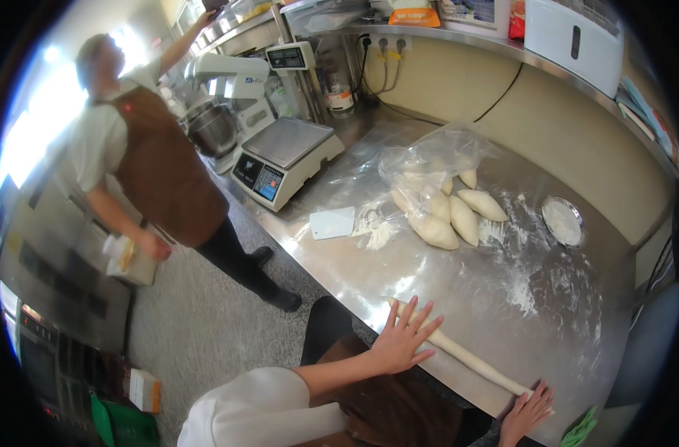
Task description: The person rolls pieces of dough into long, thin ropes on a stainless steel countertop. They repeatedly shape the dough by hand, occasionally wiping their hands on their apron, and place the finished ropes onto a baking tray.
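A long rope of pale dough (473,360) lies on the steel worktable (367,271) along its near edge. My left hand (402,342) rests palm down on the rope's far-left end, fingers spread. Over the opposite end, my right hand (526,412) lies flat with its fingers apart, and hides part of that end. Neither hand is gripping the dough. Farther back, several spindle-shaped dough pieces (463,220) sit close together, some of them under a clear plastic sheet (415,159). Loose flour (521,296) is smeared over the steel beyond my hands.
A flour bowl (563,222) stands at the back right. A white dough scraper (332,223) lies near the digital scale (286,156), with a stand mixer (227,106) beyond. Green cloth (579,429) lies beside my right hand. A co-worker (155,162) stands left, one arm raised.
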The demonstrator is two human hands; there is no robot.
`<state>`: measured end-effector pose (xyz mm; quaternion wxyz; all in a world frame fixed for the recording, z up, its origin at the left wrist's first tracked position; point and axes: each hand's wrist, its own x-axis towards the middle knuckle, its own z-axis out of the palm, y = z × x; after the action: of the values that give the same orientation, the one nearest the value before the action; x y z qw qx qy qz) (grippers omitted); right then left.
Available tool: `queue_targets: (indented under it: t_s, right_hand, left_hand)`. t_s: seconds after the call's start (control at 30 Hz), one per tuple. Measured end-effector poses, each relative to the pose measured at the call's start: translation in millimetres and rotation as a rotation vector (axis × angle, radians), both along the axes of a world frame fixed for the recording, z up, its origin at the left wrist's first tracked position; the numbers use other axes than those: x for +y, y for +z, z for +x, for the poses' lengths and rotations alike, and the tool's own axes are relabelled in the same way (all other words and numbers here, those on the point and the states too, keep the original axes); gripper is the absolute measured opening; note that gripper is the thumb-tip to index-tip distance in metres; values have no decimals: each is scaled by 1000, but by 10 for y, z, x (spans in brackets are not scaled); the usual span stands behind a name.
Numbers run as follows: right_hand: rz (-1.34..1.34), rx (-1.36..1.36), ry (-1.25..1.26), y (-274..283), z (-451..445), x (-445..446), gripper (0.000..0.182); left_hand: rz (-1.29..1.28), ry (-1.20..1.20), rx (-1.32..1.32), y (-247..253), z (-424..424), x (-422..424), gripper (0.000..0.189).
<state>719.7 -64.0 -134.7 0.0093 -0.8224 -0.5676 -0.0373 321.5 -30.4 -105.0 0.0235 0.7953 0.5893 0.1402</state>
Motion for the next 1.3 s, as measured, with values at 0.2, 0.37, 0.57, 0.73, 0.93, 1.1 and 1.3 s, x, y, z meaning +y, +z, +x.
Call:
queue_targets:
  t_s: [0.2,0.37,0.57,0.73,0.93,1.1,1.3]
  right_hand:
    - [20,63,-56,-76,321,965,61]
    - [108,73,-39,-296,532,830,62]
    - [93,-6,-35,-133,230,-137,62]
    - [22,65,-14,46,347,416,60]
    - [151,99,19,-217,758,1005,64]
    - [238,73,8,-454,738,145,63]
    - [194,23,113,-132,490,-213,62]
  left_hand:
    - [113,303,-8,-155,101,1103,77]
    - [131,388,-91,-143,49,928,82]
    - [87,172,-134,-75,-303,1,81]
    - [116,188,-114,-69,-465,397,79]
    - [196,340,-141,-260,-460,1287,79]
    - [125,296,-208,-149,-421,413,79]
    - [35,201,-92,-131,-685,-59,78]
